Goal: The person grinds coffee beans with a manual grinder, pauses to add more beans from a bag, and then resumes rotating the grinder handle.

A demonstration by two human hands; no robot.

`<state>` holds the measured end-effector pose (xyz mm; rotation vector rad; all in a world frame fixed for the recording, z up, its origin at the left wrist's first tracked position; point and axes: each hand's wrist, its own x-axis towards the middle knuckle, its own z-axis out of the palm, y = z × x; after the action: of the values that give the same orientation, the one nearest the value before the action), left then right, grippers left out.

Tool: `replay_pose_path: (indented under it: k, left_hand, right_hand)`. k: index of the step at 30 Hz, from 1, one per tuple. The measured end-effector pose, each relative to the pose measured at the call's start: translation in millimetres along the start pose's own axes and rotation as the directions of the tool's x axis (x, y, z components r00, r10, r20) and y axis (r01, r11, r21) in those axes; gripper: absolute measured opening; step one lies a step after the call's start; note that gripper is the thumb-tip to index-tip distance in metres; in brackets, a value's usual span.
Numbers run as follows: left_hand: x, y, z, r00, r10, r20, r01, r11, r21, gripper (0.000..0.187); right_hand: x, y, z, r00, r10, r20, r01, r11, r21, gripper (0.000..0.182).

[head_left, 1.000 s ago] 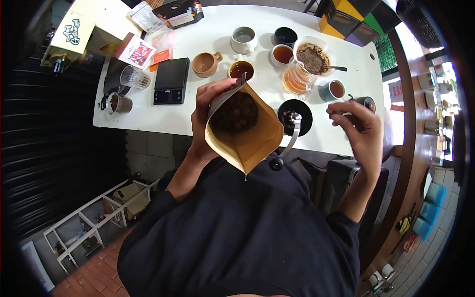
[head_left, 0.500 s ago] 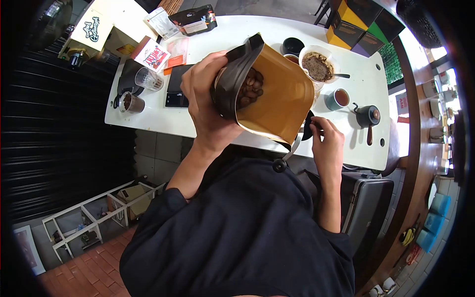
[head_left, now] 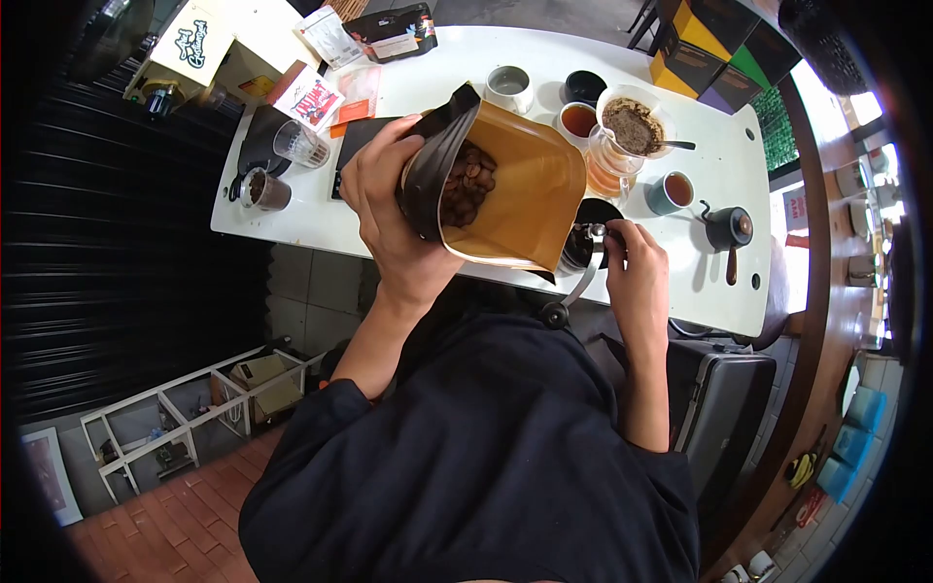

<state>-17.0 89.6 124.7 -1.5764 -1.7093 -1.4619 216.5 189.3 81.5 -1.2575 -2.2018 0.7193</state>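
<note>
My left hand [head_left: 394, 209] is wrapped around a black coffee bag [head_left: 530, 189] with a gold lining. The bag is tilted, its wide mouth facing right, and roasted coffee beans [head_left: 468, 185] lie deep inside. Just right of the mouth stands a hand coffee grinder [head_left: 580, 248] with a black top, partly hidden by the bag. Its curved metal crank ends in a black knob [head_left: 555, 314] near the table's front edge. My right hand [head_left: 639, 272] is closed with its fingertips at the grinder's black rim.
Behind the grinder stand a dripper with wet coffee grounds [head_left: 632, 126] and a spoon, a glass server [head_left: 610, 177] and several cups. A small grinder-like pot [head_left: 729, 228] is at right. Jars [head_left: 267, 190], a scale and packets occupy the left of the white table [head_left: 321, 231].
The bag has shifted left with my left hand, uncovering more of the grinder, the server and a cup behind. More beans show inside. My right hand stays at the grinder's rim.
</note>
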Motion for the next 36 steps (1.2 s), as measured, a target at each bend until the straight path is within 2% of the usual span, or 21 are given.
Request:
replay_pose_path:
  k: [3, 18, 20, 27, 30, 33, 35, 36]
  left_hand:
    - [-2, 2, -4, 0.999, 0.044, 0.001, -0.044, 0.996, 0.078, 0.084]
    - [-9, 6, -14, 1.000, 0.010, 0.007, -0.011, 0.997, 0.082, 0.082]
    - [-10, 6, -16, 0.999, 0.016, 0.028, -0.019, 0.995, 0.094, 0.081]
    - [-13, 0, -20, 0.999, 0.033, 0.029, -0.036, 0.995, 0.096, 0.081]
    - [-13, 0, -21, 0.999, 0.034, 0.025, -0.036, 0.995, 0.093, 0.081]
    - [-14, -1, -22, 1.000, 0.012, 0.027, -0.014, 0.997, 0.070, 0.082]
    - [-15, -2, -21, 1.000, 0.009, 0.021, -0.010, 0.998, 0.055, 0.081]
    - [-15, -2, -21, 1.000, 0.010, 0.020, -0.011, 0.998, 0.056, 0.081]
  right_hand:
    - [1, 6, 1, 1.000, -0.004, 0.021, 0.003, 0.999, 0.037, 0.015]
    - [-4, 6, 1, 0.999, -0.022, 0.024, 0.021, 0.999, 0.037, 0.022]
    - [-5, 5, 2, 1.000, -0.002, 0.008, 0.001, 0.995, 0.101, 0.021]
    - [-4, 2, -1, 0.999, 0.024, 0.030, -0.028, 0.990, 0.136, 0.020]
    - [-4, 2, 0, 1.000, -0.013, 0.013, 0.012, 0.997, 0.071, 0.019]
    - [-6, 0, -1, 1.000, 0.000, -0.002, 0.000, 0.996, 0.089, 0.019]
    - [-5, -11, -9, 0.998, 0.018, -0.056, -0.009, 0.986, 0.168, 0.018]
    - [-4, -20, -18, 0.989, -0.073, -0.130, 0.097, 0.978, 0.185, 0.018]
